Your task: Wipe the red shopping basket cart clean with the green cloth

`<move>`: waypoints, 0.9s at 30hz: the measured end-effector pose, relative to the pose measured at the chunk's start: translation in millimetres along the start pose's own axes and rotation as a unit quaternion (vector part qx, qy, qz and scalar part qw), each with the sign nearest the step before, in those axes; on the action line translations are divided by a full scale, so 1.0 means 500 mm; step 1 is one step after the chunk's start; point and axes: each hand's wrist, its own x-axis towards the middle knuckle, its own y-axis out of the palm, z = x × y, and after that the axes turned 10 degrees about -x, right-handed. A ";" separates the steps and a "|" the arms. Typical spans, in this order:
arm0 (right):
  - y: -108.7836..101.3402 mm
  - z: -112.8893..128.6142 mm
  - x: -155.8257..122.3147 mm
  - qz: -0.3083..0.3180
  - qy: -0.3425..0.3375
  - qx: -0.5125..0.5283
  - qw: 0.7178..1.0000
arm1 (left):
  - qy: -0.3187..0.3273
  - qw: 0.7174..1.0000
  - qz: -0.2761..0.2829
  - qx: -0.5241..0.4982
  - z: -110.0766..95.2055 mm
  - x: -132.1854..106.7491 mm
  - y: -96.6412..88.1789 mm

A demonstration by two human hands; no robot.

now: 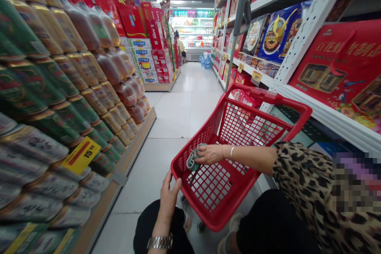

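A red plastic shopping cart (208, 224) with latticed walls stands tilted before me. My right hand (211, 154), reaching in from the right with a bracelet on the wrist and a leopard-print sleeve, is closed on a crumpled grey-green cloth (193, 162). It presses the cloth against the inside of the cart's left wall. At the cart's near left corner, my left hand (169, 192) grips the outer rim, fingers partly hidden and thumb toward me. A metal watch (160, 242) is on that wrist.
Stacked drink cans (44, 111) and bottle packs (110, 67) line the left side, with a yellow price tag (81, 154). White shelves (279, 75) with boxed goods run close on the right. A tiled aisle (190, 83) leads to water jugs (207, 62) and a distant person (180, 45).
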 end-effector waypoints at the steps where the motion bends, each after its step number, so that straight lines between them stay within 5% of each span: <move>1: 0.003 -0.005 -0.016 0.009 0.011 0.007 1.000 | -0.002 1.000 -0.004 0.000 -0.001 -0.001 0.001; 9: 0.014 -0.054 -0.135 0.187 0.188 0.093 0.960 | -0.016 1.000 -0.013 -0.004 -0.006 -0.002 -0.001; 14: -0.001 -0.067 -0.183 0.234 0.275 0.076 0.930 | -0.024 1.000 0.005 0.003 0.005 0.001 -0.009; 27: -0.056 -0.059 -0.102 0.339 0.436 0.162 0.818 | -0.002 1.000 -0.002 0.002 0.021 0.000 -0.013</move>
